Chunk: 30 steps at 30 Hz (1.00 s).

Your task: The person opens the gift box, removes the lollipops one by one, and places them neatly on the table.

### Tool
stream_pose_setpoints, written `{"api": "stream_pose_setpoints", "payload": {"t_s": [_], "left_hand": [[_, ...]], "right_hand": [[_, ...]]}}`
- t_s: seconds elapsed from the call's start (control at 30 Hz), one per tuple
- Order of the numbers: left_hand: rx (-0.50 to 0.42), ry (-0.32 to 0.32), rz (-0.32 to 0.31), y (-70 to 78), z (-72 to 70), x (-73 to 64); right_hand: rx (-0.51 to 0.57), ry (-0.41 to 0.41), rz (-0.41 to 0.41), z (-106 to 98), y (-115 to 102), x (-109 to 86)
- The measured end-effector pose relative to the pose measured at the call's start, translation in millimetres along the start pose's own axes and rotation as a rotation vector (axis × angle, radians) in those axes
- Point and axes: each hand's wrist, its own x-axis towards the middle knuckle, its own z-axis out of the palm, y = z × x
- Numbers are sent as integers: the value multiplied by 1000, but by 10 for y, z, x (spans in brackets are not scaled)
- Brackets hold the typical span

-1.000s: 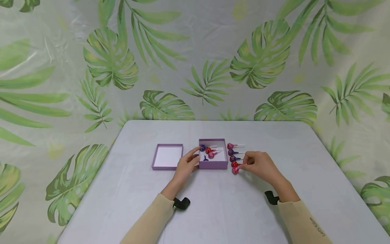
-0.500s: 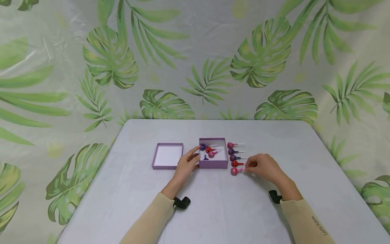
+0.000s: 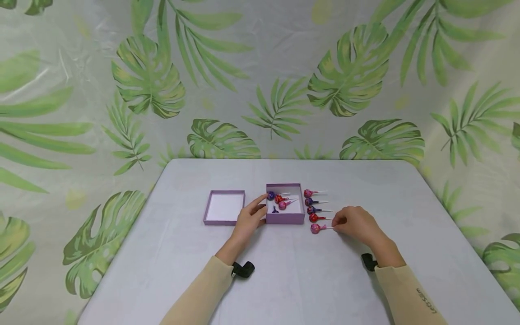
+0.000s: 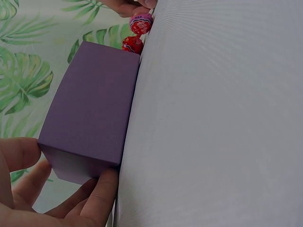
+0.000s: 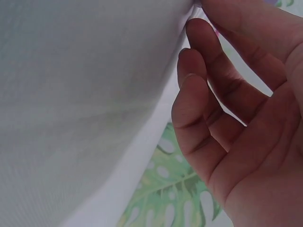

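My right hand (image 3: 357, 223) pinches the white stick of a pink-wrapped lollipop (image 3: 315, 229), whose round head points left, close over the tabletop. In the right wrist view the fingertips of the hand (image 5: 236, 109) meet at the top edge, and the stick is largely hidden. My left hand (image 3: 248, 221) holds the left end of a purple box (image 3: 285, 219). The left wrist view shows the fingers around the end of the box (image 4: 94, 99). Inside lie several lollipops, among them a red one (image 3: 278, 198) and a dark blue one (image 3: 271, 195).
Just right of the box runs a column of lollipops: pink (image 3: 308, 193), dark blue (image 3: 308, 201), another dark blue (image 3: 311, 210) and red (image 3: 313, 218), sticks pointing right. A shallow purple lid (image 3: 219, 223) lies left of the box. Leaf-printed cloth (image 3: 284, 67) hangs behind the white table (image 3: 280, 280).
My right hand has slid right from the pink lollipop's head to its stick, and that lollipop now lies nearest me, below the red one. The left hand stays on the box.
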Motion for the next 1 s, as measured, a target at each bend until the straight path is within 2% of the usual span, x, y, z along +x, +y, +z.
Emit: {"api": "stream_pose_setpoints", "payload": {"t_s": [0.43, 0.73, 1.0], "left_hand": [[-11, 1, -1, -3, -3, 6], [-11, -1, 3, 12, 2, 6], [5, 21, 0, -9, 8, 5]], "right_hand": [[11, -27, -28, -83, -12, -19], [4, 11, -49, -332, -106, -5], [37, 81, -92, -426, -294, 68]]}}
